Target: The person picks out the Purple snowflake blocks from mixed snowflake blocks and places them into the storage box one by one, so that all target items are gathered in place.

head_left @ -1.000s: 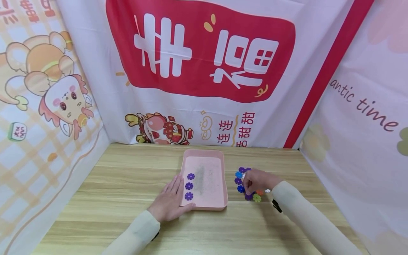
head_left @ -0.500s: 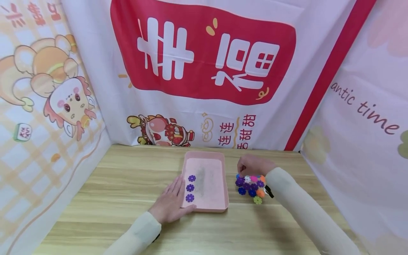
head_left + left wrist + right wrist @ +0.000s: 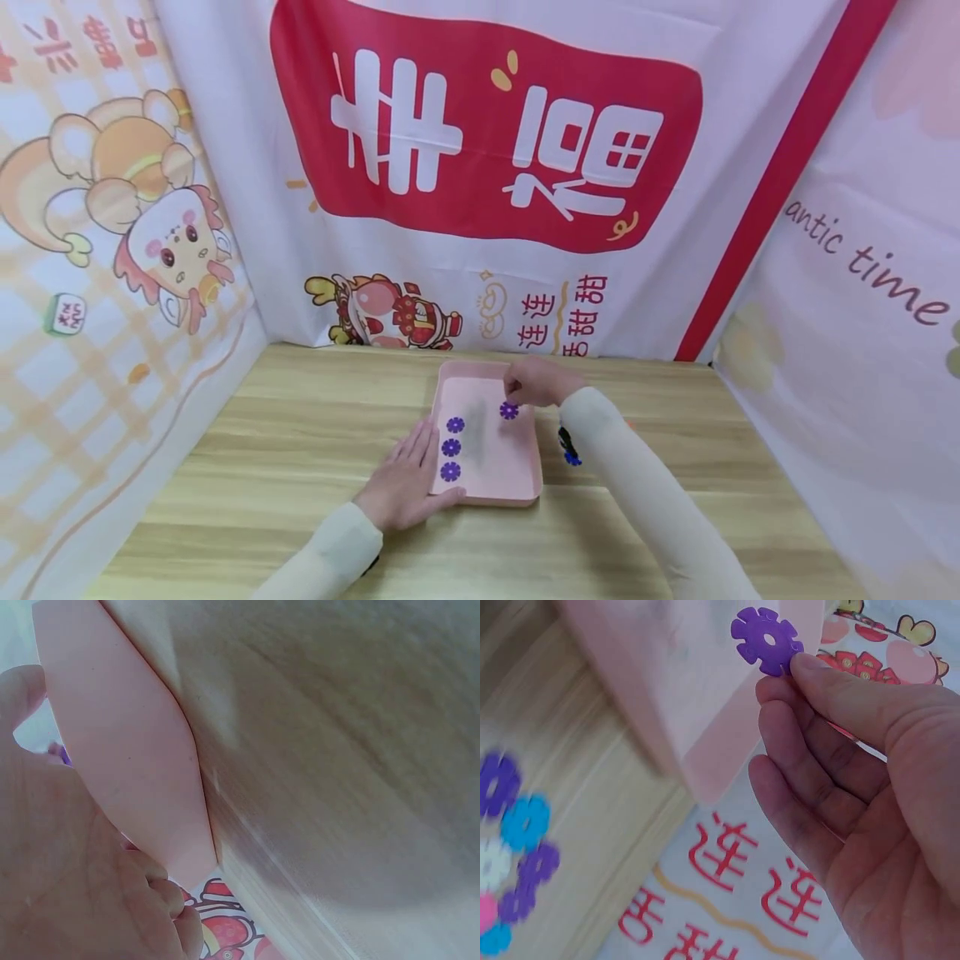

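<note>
Between thumb and forefinger, my right hand [image 3: 542, 381] pinches a purple snowflake disc [image 3: 767, 641] by its edge. In the head view that hand is over the far right part of a pink tray [image 3: 498, 502]. Along the tray's left side lie three purple snowflake discs [image 3: 451, 447] in a row. My left hand [image 3: 405, 482] rests against the tray's left wall, fingers extended along it and thumb at the near corner. The left wrist view shows the tray's outer wall [image 3: 127, 742] beside the palm.
Several loose discs, among them a light blue disc [image 3: 526, 823] and a white disc [image 3: 491, 862], lie on the wooden table [image 3: 330, 417] right of the tray. My right sleeve [image 3: 637, 475] hides most of them in the head view. A printed cloth [image 3: 480, 167] hangs behind.
My right hand has moved left from the pile of discs to above the tray, bringing a purple snowflake disc. The left hand stays at the tray's left wall.
</note>
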A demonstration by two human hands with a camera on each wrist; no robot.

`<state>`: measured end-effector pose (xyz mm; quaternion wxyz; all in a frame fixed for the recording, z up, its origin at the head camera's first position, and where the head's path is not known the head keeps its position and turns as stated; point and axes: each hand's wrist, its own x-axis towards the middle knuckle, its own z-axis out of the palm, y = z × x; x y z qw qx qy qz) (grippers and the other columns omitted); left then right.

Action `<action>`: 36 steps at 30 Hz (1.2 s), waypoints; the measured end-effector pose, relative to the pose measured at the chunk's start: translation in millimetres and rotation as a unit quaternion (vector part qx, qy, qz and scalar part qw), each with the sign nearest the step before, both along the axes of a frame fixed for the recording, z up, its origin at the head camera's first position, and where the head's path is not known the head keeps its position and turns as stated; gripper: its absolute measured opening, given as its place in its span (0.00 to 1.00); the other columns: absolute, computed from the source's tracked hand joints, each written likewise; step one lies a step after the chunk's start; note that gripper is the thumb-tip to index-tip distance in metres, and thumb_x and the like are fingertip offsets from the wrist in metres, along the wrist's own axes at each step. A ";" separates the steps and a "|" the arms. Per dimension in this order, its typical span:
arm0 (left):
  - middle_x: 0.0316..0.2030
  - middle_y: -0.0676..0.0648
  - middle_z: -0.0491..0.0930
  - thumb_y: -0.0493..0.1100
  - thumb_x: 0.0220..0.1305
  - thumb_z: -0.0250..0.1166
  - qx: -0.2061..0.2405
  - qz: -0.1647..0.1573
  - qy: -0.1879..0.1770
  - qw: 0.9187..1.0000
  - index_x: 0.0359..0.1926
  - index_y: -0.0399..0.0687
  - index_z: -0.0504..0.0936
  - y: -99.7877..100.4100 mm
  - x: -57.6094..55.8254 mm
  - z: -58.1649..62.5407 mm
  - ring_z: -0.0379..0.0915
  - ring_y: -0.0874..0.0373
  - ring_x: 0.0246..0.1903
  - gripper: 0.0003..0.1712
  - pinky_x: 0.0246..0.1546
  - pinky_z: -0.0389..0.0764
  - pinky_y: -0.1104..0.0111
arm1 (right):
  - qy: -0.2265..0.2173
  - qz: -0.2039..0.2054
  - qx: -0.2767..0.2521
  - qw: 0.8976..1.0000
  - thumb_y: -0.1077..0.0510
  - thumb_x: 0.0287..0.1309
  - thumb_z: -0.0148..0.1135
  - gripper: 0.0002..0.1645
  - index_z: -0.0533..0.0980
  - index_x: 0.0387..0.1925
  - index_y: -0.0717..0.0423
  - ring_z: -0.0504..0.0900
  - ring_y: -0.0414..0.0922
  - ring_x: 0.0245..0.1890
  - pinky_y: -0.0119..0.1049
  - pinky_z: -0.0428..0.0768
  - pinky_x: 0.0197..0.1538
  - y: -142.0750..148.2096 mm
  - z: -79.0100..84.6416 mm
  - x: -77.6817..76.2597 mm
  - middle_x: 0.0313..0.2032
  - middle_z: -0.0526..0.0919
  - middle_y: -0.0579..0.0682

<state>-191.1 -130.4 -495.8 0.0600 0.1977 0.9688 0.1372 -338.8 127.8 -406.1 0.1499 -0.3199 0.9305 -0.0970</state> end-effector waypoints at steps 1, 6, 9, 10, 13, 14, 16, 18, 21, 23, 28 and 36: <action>0.84 0.31 0.44 0.75 0.73 0.53 0.000 -0.002 -0.002 1.000 0.82 0.30 0.49 0.1 0.5 -1.1 0.41 0.36 0.84 0.61 0.84 0.52 0.45 | 0.005 0.002 -0.004 1.000 0.60 0.68 0.70 0.04 0.87 0.34 0.52 0.83 0.38 0.33 0.34 0.86 0.43 -4.7 -2.5 -0.8 0.34 0.90 0.47; 0.84 0.31 0.45 0.74 0.73 0.54 0.002 -0.003 0.000 1.000 0.82 0.30 0.50 0.9 1.6 -3.2 0.41 0.36 0.84 0.60 0.84 0.52 0.45 | 0.014 -0.025 -0.023 0.999 0.58 0.70 0.69 0.06 0.87 0.34 0.50 0.83 0.38 0.32 0.32 0.85 0.42 -24.9 -13.5 -5.6 0.35 0.90 0.46; 0.84 0.31 0.45 0.74 0.73 0.53 0.001 0.001 0.002 1.000 0.82 0.30 0.50 1.4 2.2 -2.3 0.41 0.36 0.84 0.60 0.84 0.53 0.45 | -0.002 -0.051 -0.048 0.998 0.57 0.71 0.67 0.08 0.87 0.34 0.51 0.82 0.39 0.32 0.32 0.83 0.39 -33.5 -21.6 -8.7 0.36 0.91 0.50; 0.84 0.31 0.46 0.74 0.73 0.53 0.001 0.001 0.002 1.000 0.82 0.30 0.50 1.5 2.4 -2.0 0.41 0.36 0.84 0.60 0.84 0.54 0.45 | -0.009 -0.060 -0.058 0.996 0.57 0.72 0.66 0.08 0.87 0.35 0.52 0.82 0.40 0.31 0.32 0.83 0.39 -35.9 -24.2 -9.5 0.37 0.91 0.51; 0.84 0.31 0.45 0.74 0.74 0.52 -0.001 0.002 0.000 1.000 0.82 0.30 0.50 1.9 2.4 -1.1 0.41 0.36 0.84 0.60 0.84 0.53 0.46 | -0.023 -0.095 -0.085 0.992 0.58 0.73 0.66 0.08 0.87 0.36 0.54 0.82 0.41 0.32 0.32 0.82 0.37 -42.1 -33.3 -12.4 0.38 0.91 0.53; 0.84 0.32 0.45 0.75 0.74 0.52 0.001 0.002 -0.001 1.000 0.82 0.30 0.50 2.0 2.4 -0.8 0.41 0.37 0.84 0.60 0.84 0.53 0.46 | -0.023 -0.105 -0.090 0.990 0.57 0.73 0.66 0.08 0.87 0.37 0.53 0.82 0.41 0.32 0.32 0.82 0.36 -44.0 -36.6 -13.5 0.38 0.91 0.52; 0.84 0.32 0.44 0.75 0.74 0.52 0.000 0.003 -0.004 1.000 0.82 0.30 0.49 1.8 2.5 -0.5 0.40 0.37 0.85 0.60 0.84 0.53 0.46 | -0.014 -0.118 -0.092 0.989 0.57 0.72 0.66 0.07 0.88 0.38 0.52 0.82 0.40 0.32 0.31 0.82 0.37 -48.0 -43.5 -15.9 0.36 0.90 0.48; 0.84 0.32 0.44 0.74 0.74 0.53 -0.002 0.001 -0.002 1.000 0.82 0.30 0.49 1.2 2.5 -0.4 0.40 0.36 0.85 0.60 0.84 0.53 0.45 | -0.004 -0.128 -0.093 0.987 0.56 0.72 0.66 0.07 0.88 0.38 0.50 0.82 0.39 0.33 0.31 0.82 0.38 -51.8 -49.7 -18.4 0.34 0.89 0.43; 0.84 0.32 0.44 0.74 0.74 0.53 -0.007 0.000 0.000 1.000 0.82 0.30 0.49 0.4 2.5 -0.9 0.40 0.37 0.85 0.60 0.84 0.52 0.45 | -0.008 -0.141 -0.113 0.984 0.56 0.71 0.66 0.07 0.88 0.39 0.49 0.83 0.38 0.35 0.31 0.83 0.40 -57.1 -58.0 -21.7 0.35 0.89 0.42; 0.84 0.32 0.44 0.73 0.74 0.53 -0.008 0.000 0.003 1.000 0.82 0.30 0.49 0.2 1.7 -1.6 0.40 0.37 0.85 0.60 0.84 0.52 0.45 | -0.017 -0.150 -0.127 0.980 0.57 0.71 0.66 0.07 0.89 0.39 0.49 0.83 0.39 0.35 0.32 0.83 0.40 -59.8 -62.6 -23.9 0.36 0.90 0.44; 0.84 0.33 0.44 0.74 0.74 0.52 -0.006 0.002 0.005 1.000 0.82 0.30 0.49 0.9 -1.1 -3.0 0.40 0.37 0.85 0.59 0.85 0.52 0.47 | -0.038 -0.167 -0.149 0.974 0.58 0.72 0.65 0.08 0.89 0.39 0.50 0.83 0.40 0.33 0.31 0.82 0.37 -63.9 -74.3 -32.5 0.36 0.90 0.47; 0.85 0.33 0.43 0.75 0.74 0.52 -0.011 0.002 -0.001 1.000 0.83 0.31 0.49 0.5 -2.1 -3.0 0.39 0.38 0.85 0.60 0.85 0.51 0.47 | -0.060 -0.181 -0.154 0.970 0.58 0.72 0.65 0.08 0.88 0.37 0.51 0.83 0.41 0.31 0.32 0.82 0.37 -67.8 -84.4 -39.3 0.35 0.91 0.50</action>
